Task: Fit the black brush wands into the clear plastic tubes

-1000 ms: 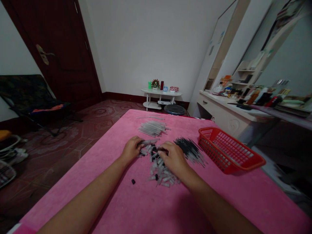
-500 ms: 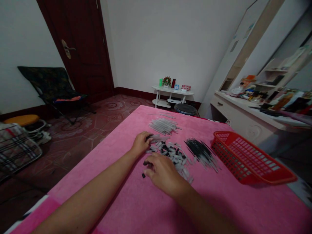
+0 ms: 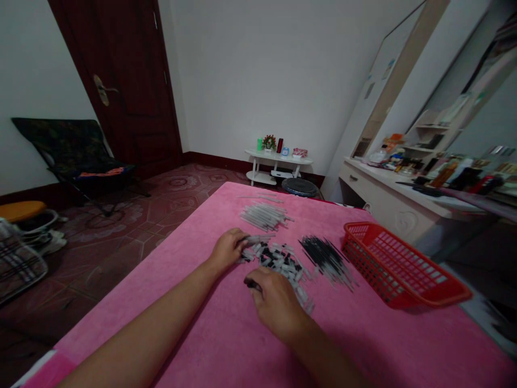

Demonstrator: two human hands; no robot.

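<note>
On the pink table cover lies a heap of small grey and black caps. My left hand rests at the heap's left edge, fingers closed round a clear pen barrel that sticks out to the right. My right hand is nearer to me, its fingers pinched on a small black cap. Behind the heap lies a bundle of clear barrels, and to its right a bundle of black refills.
A red plastic basket stands on the table's right side. A dressing table with bottles is at the right wall. A small white side table, a dark door and a folding chair stand beyond.
My right hand left the heap, went to the loose black cap on the cloth nearer me and pinched it up. My left hand stayed on the barrel. The camera swung about.
</note>
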